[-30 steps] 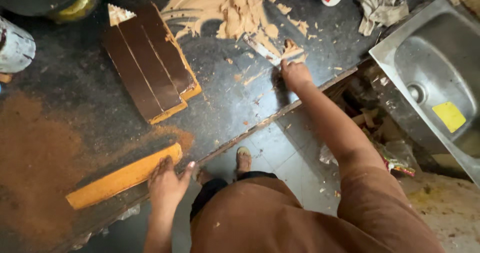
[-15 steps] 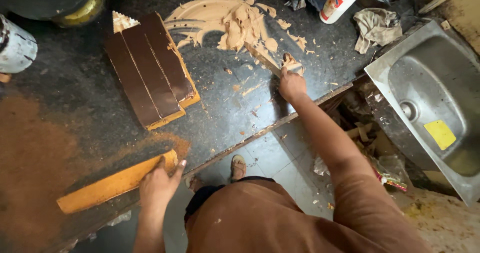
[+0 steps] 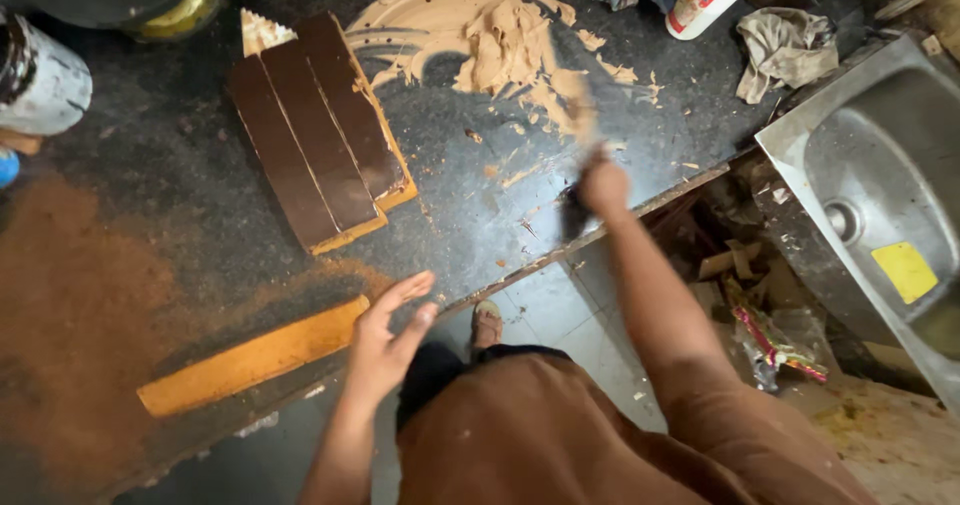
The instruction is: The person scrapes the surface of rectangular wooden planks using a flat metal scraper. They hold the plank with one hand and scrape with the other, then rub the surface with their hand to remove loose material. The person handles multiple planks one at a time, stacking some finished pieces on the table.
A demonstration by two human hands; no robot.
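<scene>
Tan putty (image 3: pixel 480 40), soft and sticky, lies spread far on the dark counter (image 3: pixel 180 165). The right hand (image 3: pixel 603 183) is clenched on a blurred scraper (image 3: pixel 583 120), best gripped by its handle. The left hand (image 3: pixel 388 337), fingers spread, hovers beside an orange wood strip (image 3: pixel 255 357), stiff and light.

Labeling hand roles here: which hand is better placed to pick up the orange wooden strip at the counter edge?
Left. The left hand hovers open just beside the orange wooden strip. The right hand is far across the dark counter, its grip shut on a blurred scraper by the tan putty smear.
</scene>
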